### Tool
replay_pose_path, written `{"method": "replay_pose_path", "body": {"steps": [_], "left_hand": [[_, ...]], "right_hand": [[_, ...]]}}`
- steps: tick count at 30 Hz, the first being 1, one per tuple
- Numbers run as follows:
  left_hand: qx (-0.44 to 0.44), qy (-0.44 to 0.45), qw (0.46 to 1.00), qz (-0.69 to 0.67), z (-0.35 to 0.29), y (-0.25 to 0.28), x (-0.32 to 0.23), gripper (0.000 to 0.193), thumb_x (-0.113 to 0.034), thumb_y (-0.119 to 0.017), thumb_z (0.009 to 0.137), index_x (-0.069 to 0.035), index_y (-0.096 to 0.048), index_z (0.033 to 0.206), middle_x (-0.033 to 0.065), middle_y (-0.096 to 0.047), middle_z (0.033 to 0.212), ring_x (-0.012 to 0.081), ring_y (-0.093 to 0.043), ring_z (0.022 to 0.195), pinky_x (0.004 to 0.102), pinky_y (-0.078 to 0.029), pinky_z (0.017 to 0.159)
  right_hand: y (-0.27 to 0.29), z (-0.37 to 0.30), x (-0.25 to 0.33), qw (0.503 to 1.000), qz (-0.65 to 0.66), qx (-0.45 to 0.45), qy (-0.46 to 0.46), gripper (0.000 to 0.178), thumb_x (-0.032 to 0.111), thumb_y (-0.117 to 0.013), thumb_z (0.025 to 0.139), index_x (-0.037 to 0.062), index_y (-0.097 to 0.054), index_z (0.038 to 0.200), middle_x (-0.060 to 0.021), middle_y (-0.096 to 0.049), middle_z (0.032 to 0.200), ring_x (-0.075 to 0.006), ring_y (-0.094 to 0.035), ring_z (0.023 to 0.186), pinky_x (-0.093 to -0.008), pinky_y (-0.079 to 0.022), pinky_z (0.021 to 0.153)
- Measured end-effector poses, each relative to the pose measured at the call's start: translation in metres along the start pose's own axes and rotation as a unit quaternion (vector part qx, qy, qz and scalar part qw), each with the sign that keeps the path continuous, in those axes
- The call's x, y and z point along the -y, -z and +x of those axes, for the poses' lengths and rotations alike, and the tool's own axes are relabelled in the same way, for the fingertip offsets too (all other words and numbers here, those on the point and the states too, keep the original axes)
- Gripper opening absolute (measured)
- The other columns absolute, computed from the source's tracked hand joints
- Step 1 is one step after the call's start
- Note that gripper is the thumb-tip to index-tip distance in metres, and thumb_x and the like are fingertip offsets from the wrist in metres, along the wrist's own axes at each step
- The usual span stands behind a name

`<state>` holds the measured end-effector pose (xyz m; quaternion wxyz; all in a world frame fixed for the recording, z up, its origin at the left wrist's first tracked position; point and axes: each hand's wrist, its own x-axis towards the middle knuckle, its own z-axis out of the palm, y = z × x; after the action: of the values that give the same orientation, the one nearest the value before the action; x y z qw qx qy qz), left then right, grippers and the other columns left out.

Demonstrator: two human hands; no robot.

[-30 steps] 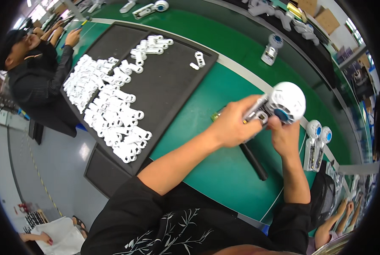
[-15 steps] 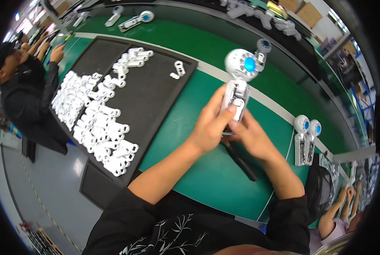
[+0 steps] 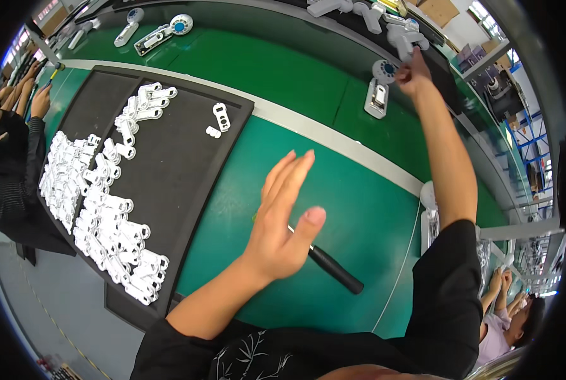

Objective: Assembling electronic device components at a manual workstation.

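Note:
My left hand (image 3: 280, 221) hovers over the green work mat (image 3: 232, 190), its fingers stretched and thumb apart, holding nothing. Partly hidden beneath it lies a black-handled tool (image 3: 335, 268) with a thin metal shaft; its tip does not show clearly. At the far right my right arm reaches out, and my right hand (image 3: 413, 76) has its fingers bent at the lower end of a white round-headed device (image 3: 405, 39) on the black raised shelf. Just left of that hand another white device (image 3: 377, 95) with a dark blue dial lies on the green belt.
To the left a black tray (image 3: 188, 139) holds heaps of small white casings (image 3: 115, 234). More white devices lie on the belt at the far left, such as one (image 3: 166, 35). Another white device (image 3: 429, 218) stands beside my right sleeve. Co-workers sit at both sides.
Both hands held a white device with a bright blue dial over the mat. My left hand has let go; my right hand has swung far right to the shelf. The view has shifted right.

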<state>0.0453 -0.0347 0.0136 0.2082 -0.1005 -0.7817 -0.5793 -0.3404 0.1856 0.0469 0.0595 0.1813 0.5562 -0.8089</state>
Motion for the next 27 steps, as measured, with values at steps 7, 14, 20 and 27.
{"method": "replay_pose_path", "body": {"steps": [7, 14, 20, 27], "left_hand": [[0.005, 0.010, 1.000, 0.003, 0.005, 0.008, 0.008, 0.062, -0.038, -0.049, 0.095, 0.008, -0.044, 0.136, 0.0281, -0.048, 0.134, 0.0455, -0.040, 0.129, 0.0516, -0.026, 0.110], [-0.004, -0.008, 1.000, -0.001, 0.004, 0.009, 0.010, 0.056, -0.035, -0.054, 0.093, 0.007, -0.050, 0.131, 0.0284, -0.051, 0.130, 0.0465, -0.043, 0.125, 0.0537, -0.028, 0.108], [-0.014, -0.052, 0.998, 0.046, 0.003, -0.003, 0.007, 0.055, -0.038, -0.035, 0.101, 0.007, -0.051, 0.130, 0.0214, -0.053, 0.134, 0.0393, -0.042, 0.131, 0.0460, -0.027, 0.112], [-0.059, -0.017, 0.998, 0.002, -0.002, -0.011, -0.006, 0.049, -0.033, -0.035, 0.102, 0.005, -0.055, 0.126, 0.0181, -0.055, 0.132, 0.0297, -0.044, 0.131, 0.0389, -0.028, 0.111]], "right_hand": [[0.042, 0.175, 0.053, 0.995, -0.074, 0.049, 0.034, 0.027, 0.038, -0.058, 0.096, 0.0123, -0.053, 0.098, 0.0005, -0.045, 0.063, -0.0100, -0.045, 0.051, -0.0239, -0.040, 0.046], [0.050, 0.135, 0.067, 0.981, -0.148, -0.011, 0.128, 0.021, 0.033, -0.060, 0.094, 0.0130, -0.058, 0.100, -0.0013, -0.060, 0.078, -0.0107, -0.058, 0.067, -0.0283, -0.052, 0.064], [0.094, -0.009, 0.068, 0.781, -0.607, 0.062, 0.131, 0.042, 0.043, -0.065, 0.087, 0.0016, -0.063, 0.091, -0.0065, -0.063, 0.080, -0.0166, -0.059, 0.061, -0.0284, -0.052, 0.056], [0.173, -0.194, 0.013, 0.532, -0.804, 0.191, 0.184, 0.057, 0.053, -0.068, 0.082, 0.0053, -0.062, 0.113, -0.0148, -0.065, 0.099, -0.0287, -0.064, 0.092, -0.0416, -0.052, 0.079]]}}
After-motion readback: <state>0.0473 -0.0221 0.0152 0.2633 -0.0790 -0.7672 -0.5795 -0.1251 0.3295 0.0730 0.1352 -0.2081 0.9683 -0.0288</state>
